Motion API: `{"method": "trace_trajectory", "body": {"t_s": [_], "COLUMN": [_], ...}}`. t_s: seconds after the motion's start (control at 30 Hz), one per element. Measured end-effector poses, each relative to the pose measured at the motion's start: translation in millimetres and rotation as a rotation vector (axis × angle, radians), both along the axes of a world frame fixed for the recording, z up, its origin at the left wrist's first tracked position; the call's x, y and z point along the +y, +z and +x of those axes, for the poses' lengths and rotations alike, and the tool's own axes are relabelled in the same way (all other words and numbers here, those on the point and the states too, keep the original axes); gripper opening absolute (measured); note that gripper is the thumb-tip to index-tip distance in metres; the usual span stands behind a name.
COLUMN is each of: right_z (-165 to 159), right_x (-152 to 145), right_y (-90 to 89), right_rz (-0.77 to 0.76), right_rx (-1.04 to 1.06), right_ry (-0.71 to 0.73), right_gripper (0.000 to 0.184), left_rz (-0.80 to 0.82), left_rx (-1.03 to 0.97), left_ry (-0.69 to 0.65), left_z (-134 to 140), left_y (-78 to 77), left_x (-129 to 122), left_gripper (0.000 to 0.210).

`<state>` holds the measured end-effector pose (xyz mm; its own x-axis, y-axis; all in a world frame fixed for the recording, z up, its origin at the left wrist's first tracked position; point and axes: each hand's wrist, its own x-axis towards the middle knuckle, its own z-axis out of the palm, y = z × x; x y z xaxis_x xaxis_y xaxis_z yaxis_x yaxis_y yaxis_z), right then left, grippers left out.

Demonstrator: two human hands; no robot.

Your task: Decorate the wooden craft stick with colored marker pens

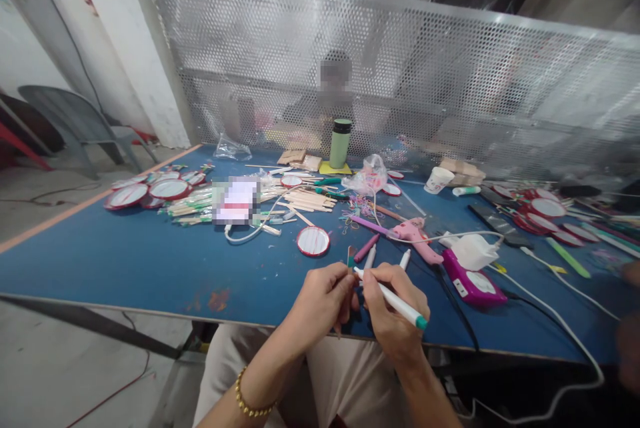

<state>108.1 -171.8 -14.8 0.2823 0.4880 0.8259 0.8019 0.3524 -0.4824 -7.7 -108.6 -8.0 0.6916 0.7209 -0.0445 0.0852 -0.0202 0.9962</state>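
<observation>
My left hand (325,291) is closed near the table's front edge, pinching a thin wooden stick (351,255) that has a green patch near its upper end. In my right hand (395,311) lies a white marker (400,303) with a green end, its tip against or very near the stick. My fingers hide the stick's lower part. Just beyond the hands are a magenta pen (367,248) and two more white markers, one of them a white marker (405,259) on the right. A round red-rimmed drum (313,241) lies ahead of my left hand.
A pink glue gun (417,239) and a purple power strip (473,279) with trailing cables lie to the right. Further back are a phone (236,201), a wooden stick pile (307,200), a green bottle (341,145) and a paper cup (439,179). A perforated metal screen (260,48) stands behind.
</observation>
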Motion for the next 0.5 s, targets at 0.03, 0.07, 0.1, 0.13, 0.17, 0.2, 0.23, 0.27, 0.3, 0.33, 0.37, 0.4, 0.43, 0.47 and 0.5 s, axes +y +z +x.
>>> {"method": "trace_trajectory", "body": {"t_s": [0.03, 0.07, 0.1, 0.13, 0.17, 0.2, 0.23, 0.27, 0.3, 0.33, 0.37, 0.4, 0.43, 0.47, 0.5], "right_z": [0.2, 0.5, 0.8, 1.0, 1.2, 1.4, 1.5, 1.6, 1.6, 1.5, 1.5, 1.4, 1.3, 1.1, 1.0], "right_x": [0.3, 0.5, 0.7, 0.8, 0.9, 0.9, 0.9, 0.9, 0.8, 0.8, 0.6, 0.4, 0.2, -0.1, -0.5], "right_y": [-0.1, -0.2, -0.3, -0.5, -0.6, -0.7, -0.8, -0.8, -0.7, -0.5, -0.4, -0.3, -0.2, -0.2, -0.1], "right_rz": [-0.001, -0.003, -0.004, -0.001, 0.001, 0.003, 0.002, 0.002, 0.000, -0.002, -0.005, -0.008, -0.010, -0.011, -0.011], "right_rx": [-0.003, -0.005, -0.005, -0.007, -0.009, -0.012, -0.015, -0.020, -0.024, -0.027, -0.029, -0.028, -0.026, -0.021, -0.017], "right_ry": [-0.001, -0.002, -0.002, -0.002, -0.002, 0.000, 0.000, -0.001, -0.002, -0.005, -0.007, -0.011, -0.014, -0.018, -0.022], "right_gripper": [0.018, 0.018, 0.018, 0.018, 0.017, 0.017, 0.017, 0.017, 0.017, 0.017, 0.017, 0.017, 0.017, 0.017, 0.017], "left_rz": [0.005, 0.008, 0.007, 0.003, -0.002, -0.006, -0.009, -0.010, -0.009, -0.007, -0.007, -0.008, -0.009, -0.011, -0.012], "left_rx": [-0.002, -0.004, -0.005, -0.006, -0.007, -0.007, -0.008, -0.009, -0.012, -0.014, -0.016, -0.018, -0.020, -0.022, -0.023], "left_ry": [0.001, 0.002, 0.002, 0.003, 0.004, 0.004, 0.003, 0.003, 0.002, 0.001, 0.001, 0.001, 0.001, -0.001, -0.003], "left_z": [-0.1, -0.1, -0.1, -0.1, -0.1, -0.1, -0.1, -0.1, -0.2, -0.3, -0.3, -0.2, -0.2, 0.0, 0.1], "left_y": [0.0, 0.0, 0.0, 0.1, 0.1, 0.1, 0.1, -0.1, -0.5, -1.0, -1.5, -2.1, -2.7, -3.2, -3.4], "left_x": [0.1, 0.2, 0.2, 0.1, 0.0, -0.1, -0.2, -0.2, -0.2, -0.1, 0.1, 0.4, 0.6, 0.8, 1.0], "left_gripper": [0.041, 0.041, 0.040, 0.040, 0.040, 0.041, 0.040, 0.040, 0.040, 0.040, 0.039, 0.039, 0.039, 0.039, 0.039]}}
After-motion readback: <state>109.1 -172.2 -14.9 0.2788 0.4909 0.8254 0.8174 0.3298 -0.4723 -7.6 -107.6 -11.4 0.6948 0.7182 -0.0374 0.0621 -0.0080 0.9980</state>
